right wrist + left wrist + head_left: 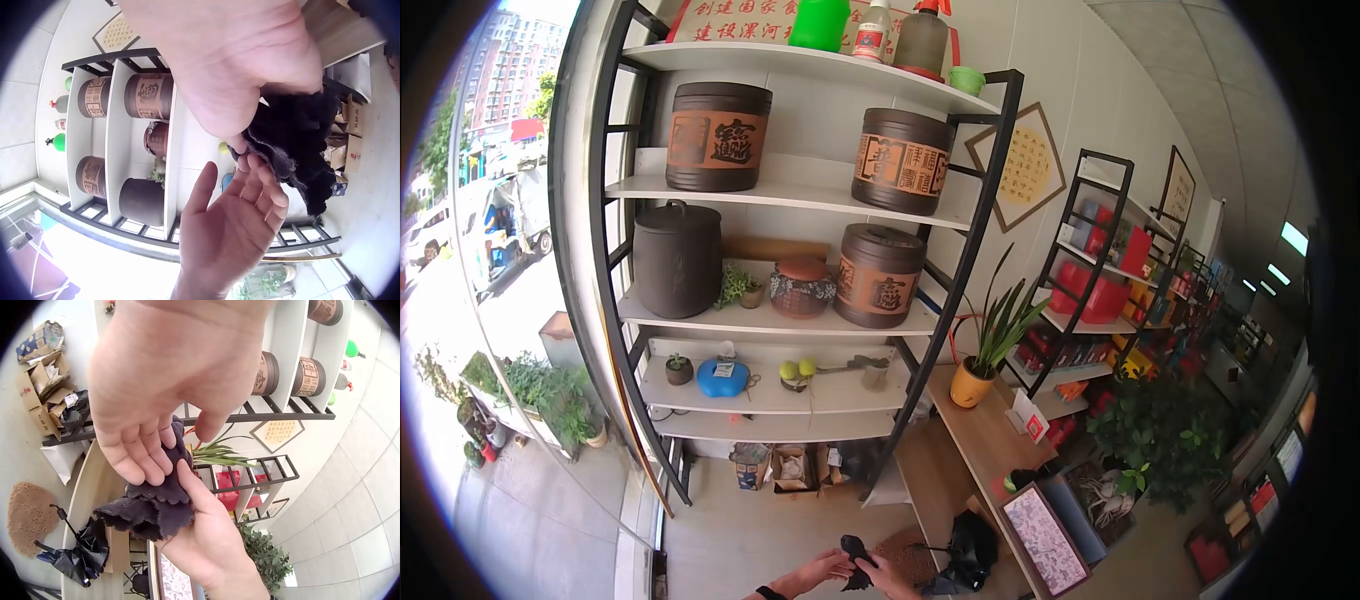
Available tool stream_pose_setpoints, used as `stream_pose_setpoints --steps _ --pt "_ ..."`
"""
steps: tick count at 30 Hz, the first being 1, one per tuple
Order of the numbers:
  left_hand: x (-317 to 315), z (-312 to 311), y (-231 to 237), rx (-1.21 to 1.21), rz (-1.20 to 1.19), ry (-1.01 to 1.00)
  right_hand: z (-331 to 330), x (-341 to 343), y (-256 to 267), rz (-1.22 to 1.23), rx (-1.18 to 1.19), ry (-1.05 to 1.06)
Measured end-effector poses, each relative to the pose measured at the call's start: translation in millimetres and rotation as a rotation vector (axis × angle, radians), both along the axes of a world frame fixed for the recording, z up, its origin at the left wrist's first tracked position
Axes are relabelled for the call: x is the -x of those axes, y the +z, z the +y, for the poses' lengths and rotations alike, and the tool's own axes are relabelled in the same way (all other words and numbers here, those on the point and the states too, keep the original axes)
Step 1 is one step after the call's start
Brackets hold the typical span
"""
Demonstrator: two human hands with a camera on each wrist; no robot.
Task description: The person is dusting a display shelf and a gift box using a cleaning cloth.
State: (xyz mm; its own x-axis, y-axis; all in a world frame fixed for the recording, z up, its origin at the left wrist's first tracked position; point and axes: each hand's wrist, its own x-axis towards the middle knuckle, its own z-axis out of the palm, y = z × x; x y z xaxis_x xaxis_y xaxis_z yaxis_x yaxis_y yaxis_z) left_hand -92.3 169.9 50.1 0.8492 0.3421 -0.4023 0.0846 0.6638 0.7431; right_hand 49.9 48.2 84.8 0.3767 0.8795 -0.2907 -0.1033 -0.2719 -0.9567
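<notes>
A dark, crumpled cloth with a wavy edge [855,556] is between both hands at the bottom of the head view. My right hand [886,576] grips it, thumb lying along the folds of the cloth [150,512] in the left wrist view. My left hand [826,571] touches the cloth from the other side with its fingertips, fingers loosely bent and palm uncovered. The right wrist view has the left palm [232,234] facing up below the cloth [294,144], while the right hand [240,69] covers part of it.
A tall shelf [800,325] with dark lidded jars stands ahead. Below it are open cardboard boxes [793,470]. To the right are a wooden bench [930,480], a black plastic bag [973,548] and a potted plant [971,384]. Glass and a doorway side lie left.
</notes>
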Motion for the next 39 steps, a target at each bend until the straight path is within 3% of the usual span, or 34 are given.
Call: stream_pose_setpoints --steps 1,4,5,7,10,17,21,25,26,28,34,39 --pt "-5 7 -7 0.020 -0.069 -0.016 6 0 13 0.107 -0.015 -0.080" --pt "-64 36 -21 -0.040 -0.126 -0.058 31 -51 9 -0.028 -0.172 -0.099" --pt "-60 39 -24 -0.062 -0.104 -0.058 34 -51 5 -0.004 -0.110 -0.114" --pt "-56 50 2 -0.100 -0.060 -0.053 45 -50 20 0.043 0.020 -0.138" --pt "-89 75 10 -0.123 -0.084 -0.042 88 -110 -25 -0.014 -0.095 0.042" --pt "-146 128 33 -0.213 -0.057 -0.086 146 -182 -24 -0.056 -0.129 -0.013" --pt "-173 156 -10 -0.198 -0.043 -0.075 182 -225 14 -0.270 -0.227 -0.175" --pt "-190 189 -50 -0.117 -0.178 -0.106 228 -279 126 -0.493 -0.306 -0.249" --pt "-197 200 -59 -0.071 -0.220 -0.122 245 -297 149 -0.524 -0.417 -0.296" --pt "-214 216 -73 -0.058 -0.212 -0.127 273 -333 202 -0.831 -0.574 -0.398" --pt "-228 284 -52 -0.163 -0.210 -0.234 356 -347 454 -1.612 -0.962 -0.614" --pt "-275 323 -46 -0.108 -0.228 -0.403 421 -378 571 -2.153 -0.731 -0.805"
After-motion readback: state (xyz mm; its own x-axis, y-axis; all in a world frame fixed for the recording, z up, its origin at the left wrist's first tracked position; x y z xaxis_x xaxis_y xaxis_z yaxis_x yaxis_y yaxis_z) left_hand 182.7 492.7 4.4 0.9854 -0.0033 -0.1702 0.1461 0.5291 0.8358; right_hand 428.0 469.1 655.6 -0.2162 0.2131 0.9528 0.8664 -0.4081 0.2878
